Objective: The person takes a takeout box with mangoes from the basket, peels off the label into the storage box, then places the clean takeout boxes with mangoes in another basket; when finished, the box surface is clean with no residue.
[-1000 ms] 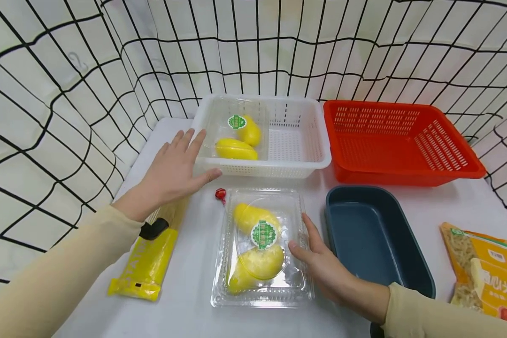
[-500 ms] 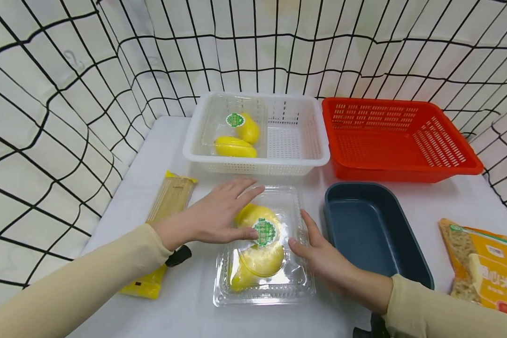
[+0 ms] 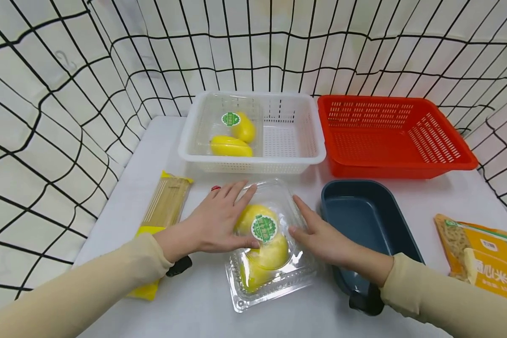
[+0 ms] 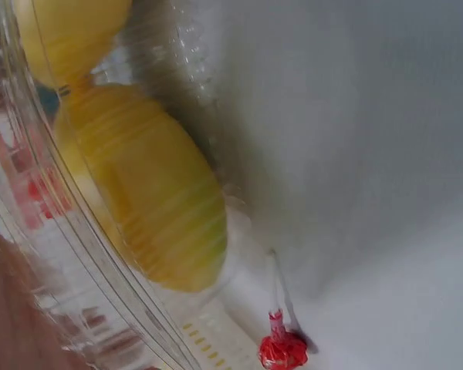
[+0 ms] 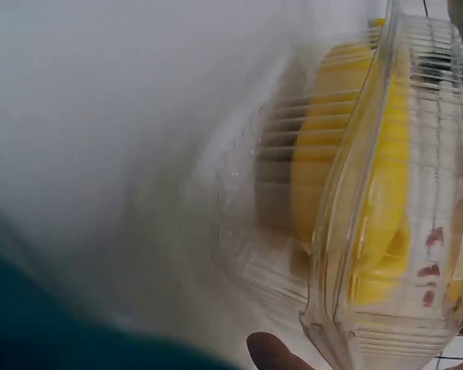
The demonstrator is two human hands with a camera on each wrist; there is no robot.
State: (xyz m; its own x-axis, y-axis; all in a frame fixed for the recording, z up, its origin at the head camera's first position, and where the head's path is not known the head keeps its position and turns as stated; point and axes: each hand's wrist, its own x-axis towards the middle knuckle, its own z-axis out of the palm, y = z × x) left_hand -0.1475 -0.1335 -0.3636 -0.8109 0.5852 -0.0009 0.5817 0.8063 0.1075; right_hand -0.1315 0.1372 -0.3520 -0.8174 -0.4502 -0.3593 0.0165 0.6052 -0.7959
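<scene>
A clear plastic clamshell box [image 3: 274, 281] with yellow fruits [image 3: 274, 253] and a round green label [image 3: 264, 228] sits turned at an angle in the head view. My left hand [image 3: 217, 225] lies over the lid's left side, fingers straight and spread. My right hand [image 3: 323, 237] grips the box's right side, thumb on the lid; one right fingertip [image 5: 270, 351] shows below the rim in the right wrist view. The fruit [image 4: 150, 185] shows through the wall in the left wrist view. Just past my left fingers lies a red-wrapped lollipop [image 4: 284, 351], mostly hidden in the head view.
Behind stand a white basket [image 3: 253, 164], holding a similar box of yellow fruit [image 3: 232, 145], and a red basket [image 3: 397, 169]. A dark blue pan [image 3: 363, 211] is close on the right, an orange food bag [image 3: 483, 258] beyond. Left lies a noodle packet [image 3: 166, 199]. Black wire mesh [image 3: 253, 70] encloses the back.
My left hand has come from beside the white basket down onto the box's lid. The box has turned and shifted slightly; my right hand has stayed at its right side.
</scene>
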